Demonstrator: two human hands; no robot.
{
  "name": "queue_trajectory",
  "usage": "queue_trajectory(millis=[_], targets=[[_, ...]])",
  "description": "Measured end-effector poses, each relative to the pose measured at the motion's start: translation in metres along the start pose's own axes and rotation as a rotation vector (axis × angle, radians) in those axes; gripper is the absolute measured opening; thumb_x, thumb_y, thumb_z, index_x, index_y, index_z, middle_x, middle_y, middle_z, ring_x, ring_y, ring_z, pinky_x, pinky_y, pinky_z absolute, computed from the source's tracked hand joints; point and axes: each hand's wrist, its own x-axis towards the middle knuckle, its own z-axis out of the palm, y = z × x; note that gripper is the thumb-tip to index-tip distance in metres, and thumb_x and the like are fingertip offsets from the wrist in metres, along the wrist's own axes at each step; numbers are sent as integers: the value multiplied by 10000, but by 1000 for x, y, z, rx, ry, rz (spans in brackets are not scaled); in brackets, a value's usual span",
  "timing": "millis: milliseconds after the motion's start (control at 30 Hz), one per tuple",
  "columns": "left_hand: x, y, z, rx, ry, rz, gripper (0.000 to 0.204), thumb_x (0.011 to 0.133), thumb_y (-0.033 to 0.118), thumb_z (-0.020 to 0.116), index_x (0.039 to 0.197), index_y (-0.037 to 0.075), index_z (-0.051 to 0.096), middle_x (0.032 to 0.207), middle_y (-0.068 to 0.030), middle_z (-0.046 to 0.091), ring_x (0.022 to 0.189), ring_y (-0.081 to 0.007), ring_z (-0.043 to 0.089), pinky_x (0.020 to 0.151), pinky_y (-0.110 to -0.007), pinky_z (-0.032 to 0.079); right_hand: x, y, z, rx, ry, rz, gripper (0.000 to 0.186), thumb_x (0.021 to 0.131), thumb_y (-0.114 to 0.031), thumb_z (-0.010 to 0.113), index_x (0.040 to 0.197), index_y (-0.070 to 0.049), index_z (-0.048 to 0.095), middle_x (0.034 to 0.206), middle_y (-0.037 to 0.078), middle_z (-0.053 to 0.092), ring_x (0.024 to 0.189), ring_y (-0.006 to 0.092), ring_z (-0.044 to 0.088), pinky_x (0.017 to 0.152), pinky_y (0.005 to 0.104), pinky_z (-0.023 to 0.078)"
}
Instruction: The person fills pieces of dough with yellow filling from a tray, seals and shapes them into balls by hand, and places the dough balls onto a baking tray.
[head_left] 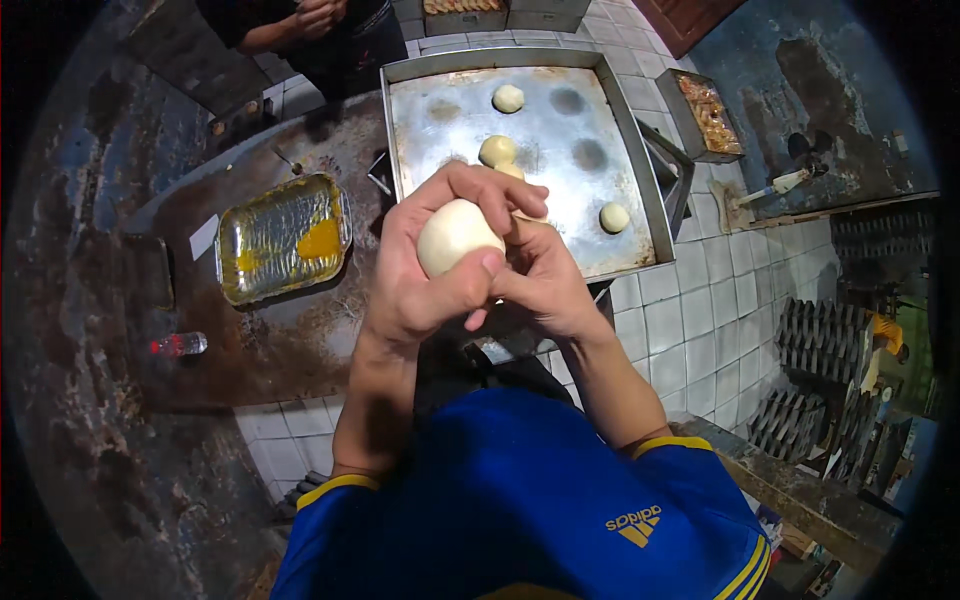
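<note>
A smooth, pale dough ball [452,238] rests in my left hand [410,295], whose fingers and thumb curl round it. On its right side my right hand [548,278] is closed, with fingers and thumb pressed together against the dough. What those fingertips pinch is hidden. Just beyond my hands lies a large metal baking tray [420,165]. On it sit a dough ball [508,98] at the far side, another ball [614,218] at the right, and a yellowish ball [496,151] in the middle. A further piece of dough is partly covered by my fingers.
On the dark worktable [190,280] at left stands a foil tray [222,255] with orange-yellow paste [320,240]. Near it are a small clear bottle [180,345] and a white card [203,237]. A person [350,45] stands across. A metal box of pastries [700,115] is at far right.
</note>
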Motion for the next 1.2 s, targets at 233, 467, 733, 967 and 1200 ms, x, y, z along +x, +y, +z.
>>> queue_trajectory(millis=[233, 467, 733, 967, 1200], targets=[[13, -24, 35, 118, -87, 91, 373, 720, -35, 718, 1069, 24, 598, 979, -83, 699, 1034, -188, 698, 1172, -486, 403, 0, 12, -8, -44, 294, -673, 482, 864, -144, 845, 1265, 55, 665, 1192, 108, 728, 1076, 184, 703, 981, 338, 546], [28, -26, 53, 288, -39, 253, 610, 745, 122, 737, 1232, 51, 377, 936, -67, 619, 962, -257, 741, 1186, -564, 384, -18, -17, -26, -157, 88, -499, 542, 872, -123, 814, 1341, 79, 632, 1218, 133, 727, 1155, 204, 687, 1034, 364, 510], [27, -46, 10, 694, 374, 97, 543, 800, -28, 717, 1269, 17, 446, 1209, -58, 450, 827, -95, 562, 803, -301, 521, -28, -62, -80, -746, -98, -139, 318, 902, -84, 785, 1198, 19, 731, 1103, 138, 765, 1073, 231, 726, 927, 366, 564], [72, -152, 5, 767, -43, -133, 756, 733, 21, 877, 1309, 129, 399, 1049, -204, 722, 1008, -406, 740, 801, -449, 573, -21, -70, -127, -820, 262, -170, 667, 746, -82, 934, 1356, -52, 666, 1346, 75, 663, 1234, 186, 642, 1047, 356, 529], [144, -212, 12, 908, -195, -115, 658, 785, 20, 782, 1319, 127, 412, 958, -248, 744, 1031, -501, 702, 852, -523, 560, -10, -77, -195, -794, 489, -142, 457, 818, -73, 882, 1231, 19, 709, 1160, 80, 725, 1079, 147, 676, 953, 312, 559]])
